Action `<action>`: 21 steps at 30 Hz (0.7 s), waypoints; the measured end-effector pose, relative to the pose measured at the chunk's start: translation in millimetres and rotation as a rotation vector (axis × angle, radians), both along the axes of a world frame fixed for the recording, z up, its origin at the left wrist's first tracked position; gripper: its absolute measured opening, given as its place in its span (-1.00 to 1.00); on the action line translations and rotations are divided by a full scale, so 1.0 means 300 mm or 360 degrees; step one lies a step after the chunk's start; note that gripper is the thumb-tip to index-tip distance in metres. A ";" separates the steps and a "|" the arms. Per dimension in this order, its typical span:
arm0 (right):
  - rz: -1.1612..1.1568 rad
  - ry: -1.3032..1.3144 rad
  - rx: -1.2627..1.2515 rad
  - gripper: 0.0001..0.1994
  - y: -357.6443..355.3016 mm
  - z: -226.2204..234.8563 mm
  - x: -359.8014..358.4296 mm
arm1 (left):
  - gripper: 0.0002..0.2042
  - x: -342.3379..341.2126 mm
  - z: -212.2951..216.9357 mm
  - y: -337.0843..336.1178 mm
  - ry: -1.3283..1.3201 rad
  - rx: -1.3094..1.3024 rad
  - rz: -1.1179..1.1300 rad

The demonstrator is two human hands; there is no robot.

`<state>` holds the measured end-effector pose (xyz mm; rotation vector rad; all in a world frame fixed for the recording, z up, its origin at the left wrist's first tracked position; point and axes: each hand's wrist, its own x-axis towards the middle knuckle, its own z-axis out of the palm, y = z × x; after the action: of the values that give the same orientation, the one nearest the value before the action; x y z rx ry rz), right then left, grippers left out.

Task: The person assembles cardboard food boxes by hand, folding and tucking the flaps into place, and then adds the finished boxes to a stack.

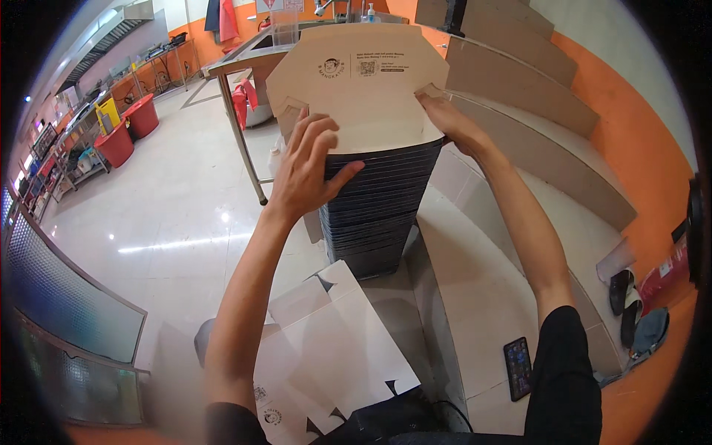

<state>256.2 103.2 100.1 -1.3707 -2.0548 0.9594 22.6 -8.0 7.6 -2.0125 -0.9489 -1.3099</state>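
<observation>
A cream cardboard food box (371,104) with its lid raised sits on top of a tall stack of dark-sided boxes (378,200). My left hand (308,159) is at the box's near left corner, its fingers bent and apart, the thumb stretched across the dark front edge. On the other side, my right hand (454,124) holds the right side of the box, fingertips at the corner flap by the lid. Below my forearms lie flat, unfolded cardboard blanks (334,341), white with dark-edged cutouts.
Tiled stairs (512,141) curve up along the right. A phone (518,368) lies on the lower step, with shoes (623,293) farther right. Behind the stack stands a metal table (248,63). Red bins (139,115) stand at far left; a framed glass panel (74,289) is nearer.
</observation>
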 end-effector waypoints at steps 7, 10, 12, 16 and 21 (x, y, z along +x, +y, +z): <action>0.0136 -0.0036 0.0324 -0.48 0.063 -0.052 0.018 | -0.73 0.018 -0.009 0.000 0.0084 -0.0066 0.0021; 0.0126 -0.0093 0.0149 -0.45 -0.022 0.013 -0.005 | -0.75 0.003 0.026 -0.023 -0.0075 -0.0097 -0.0046; 0.0071 -0.0101 0.0165 -0.44 -0.061 0.047 -0.017 | -0.71 -0.006 0.071 -0.023 -0.0317 -0.0057 -0.0110; -0.0016 0.0027 0.0248 -0.43 -0.012 -0.010 -0.022 | -0.60 -0.055 0.077 0.035 -0.0270 -0.0401 0.0014; -0.0031 -0.0123 0.0120 -0.42 -0.024 0.009 -0.024 | -0.60 -0.042 0.062 0.035 -0.0312 -0.0412 0.0036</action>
<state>249.0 96.0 102.9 -1.4058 -2.1082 0.8244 10.0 2.4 26.1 -2.0814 -1.2855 -1.4553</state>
